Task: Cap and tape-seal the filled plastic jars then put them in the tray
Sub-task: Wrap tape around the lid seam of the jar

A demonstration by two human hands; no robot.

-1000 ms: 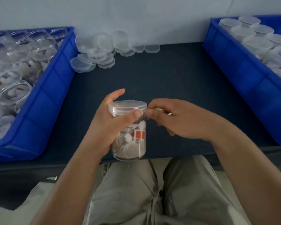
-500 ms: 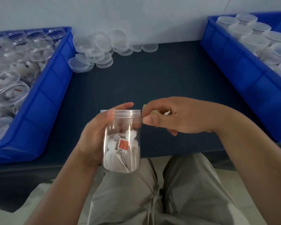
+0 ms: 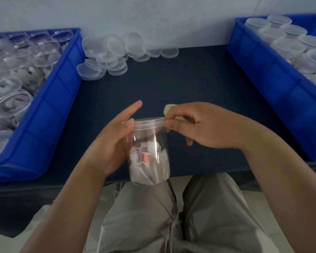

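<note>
Dim, bluish light; jar (image 3: 150,152) motion-blurred, wide-angle bend at edges, soft shadows.

No legible text, brand, number or sign recorded. Small red tag (image 3: 146,158) inside the clear round plastic jar (image 3: 150,143) (motion-blurred) shows no readable marks. Similar red tags (image 3: 19,100) in the left blue plastic tray (image 3: 49,106) are too small to read.

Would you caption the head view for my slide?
Left hand holds capped jar while right hand pinches tape at its lid.
</note>
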